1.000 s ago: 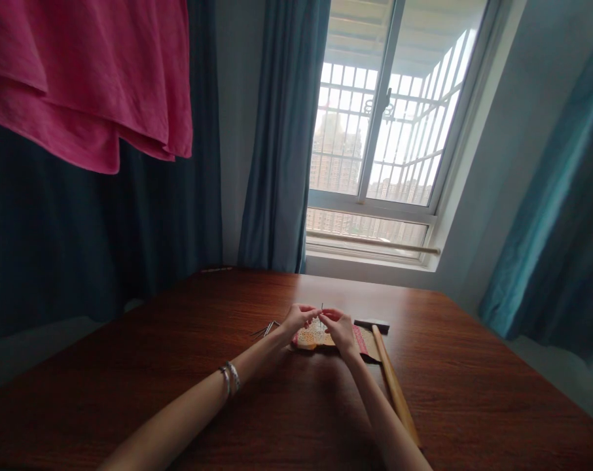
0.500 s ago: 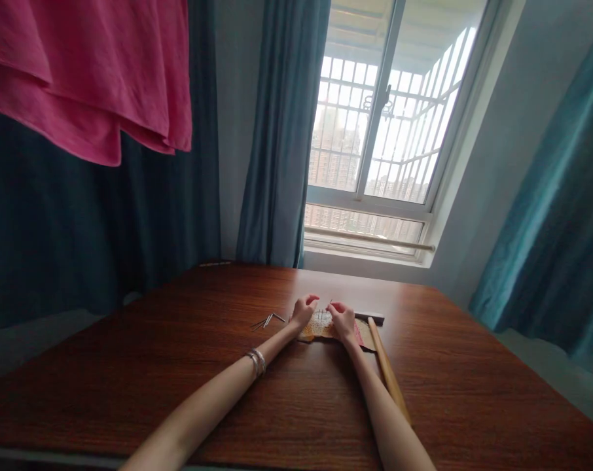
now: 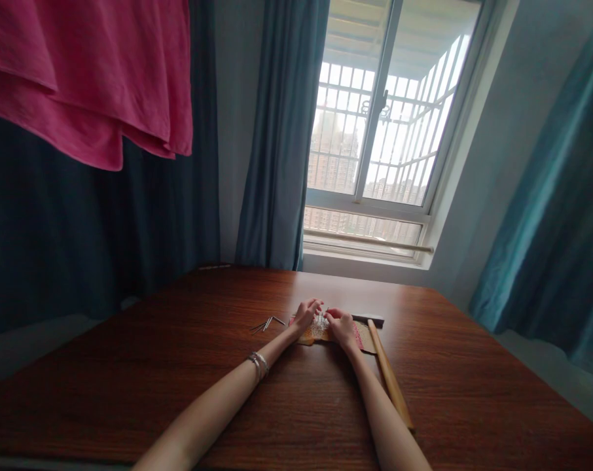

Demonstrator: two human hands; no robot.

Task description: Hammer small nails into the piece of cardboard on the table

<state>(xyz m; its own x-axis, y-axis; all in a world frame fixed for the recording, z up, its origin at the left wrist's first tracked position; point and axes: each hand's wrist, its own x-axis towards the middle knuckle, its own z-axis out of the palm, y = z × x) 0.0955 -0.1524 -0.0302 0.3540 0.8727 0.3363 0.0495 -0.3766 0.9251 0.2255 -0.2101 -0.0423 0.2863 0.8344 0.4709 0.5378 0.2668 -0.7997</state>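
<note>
Both hands have dropped from mid-air onto the patterned cloth (image 3: 312,335) on the wooden table (image 3: 179,366). The right hand (image 3: 343,325) pinches a thin upright pin (image 3: 321,316). The left hand (image 3: 306,312) curls beside it, grip unclear. A hammer (image 3: 389,379) lies just right.

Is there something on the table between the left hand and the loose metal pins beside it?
Nothing visible. Only bare table lies between the left hand and the metal pins. The wooden stick lies on the other side, by the right hand.
</note>
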